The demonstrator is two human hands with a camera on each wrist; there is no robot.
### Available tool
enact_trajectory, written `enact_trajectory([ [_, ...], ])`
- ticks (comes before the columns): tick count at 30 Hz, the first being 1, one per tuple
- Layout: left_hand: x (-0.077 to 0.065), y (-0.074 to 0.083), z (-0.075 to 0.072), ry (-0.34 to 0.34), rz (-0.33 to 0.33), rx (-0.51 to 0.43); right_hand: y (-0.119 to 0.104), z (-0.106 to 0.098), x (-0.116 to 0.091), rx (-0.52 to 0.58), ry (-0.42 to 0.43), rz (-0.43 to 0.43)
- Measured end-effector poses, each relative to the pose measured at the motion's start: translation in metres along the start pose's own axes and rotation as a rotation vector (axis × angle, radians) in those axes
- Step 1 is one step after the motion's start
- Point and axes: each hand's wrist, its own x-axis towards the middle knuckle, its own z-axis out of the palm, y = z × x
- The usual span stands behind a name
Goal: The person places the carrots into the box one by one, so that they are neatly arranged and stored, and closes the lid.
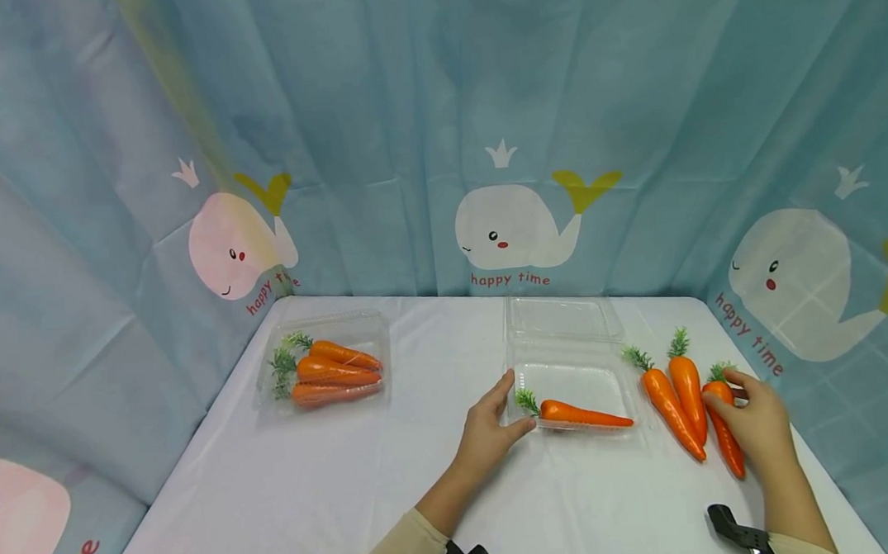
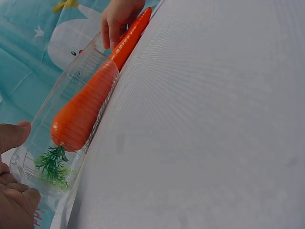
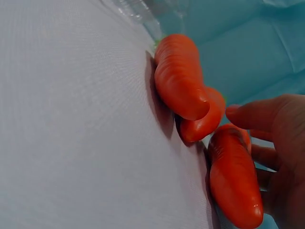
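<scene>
An open clear plastic container (image 1: 567, 371) lies mid-table with one orange carrot (image 1: 584, 415) in its tray. My left hand (image 1: 511, 414) holds the tray's left edge between thumb and fingers; in the left wrist view the hand (image 2: 12, 171) grips the container (image 2: 71, 71) corner beside the carrot (image 2: 83, 112) and its green top. To the right, three carrots lie side by side on the cloth. My right hand (image 1: 740, 404) curls round the rightmost carrot (image 1: 730, 450). In the right wrist view the fingers (image 3: 281, 157) wrap that carrot (image 3: 233, 181); the other two carrots (image 3: 178, 76) lie next to it.
A closed clear container (image 1: 329, 369) with three carrots sits at the left back of the white tablecloth (image 1: 312, 498). Blue whale-print curtains (image 1: 516, 216) wall in the table on three sides. The table's right edge runs just past my right hand.
</scene>
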Motion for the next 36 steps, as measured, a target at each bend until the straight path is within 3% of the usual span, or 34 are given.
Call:
enact_trajectory([
  [8, -0.001, 0.003, -0.001, -0.004, -0.04, -0.022, -0.004, 0.0, 0.001, -0.04, -0.025, 0.016],
  [22, -0.002, 0.004, 0.001, -0.013, -0.038, -0.022, 0.004, -0.008, -0.001, 0.003, -0.065, 0.145],
  [32, -0.001, 0.004, 0.001, 0.002, -0.042, -0.025, -0.014, -0.013, 0.0, 0.056, -0.04, 0.134],
  [36, -0.001, 0.003, 0.0, -0.002, -0.035, -0.017, -0.019, -0.012, 0.001, 0.025, -0.022, 0.068],
])
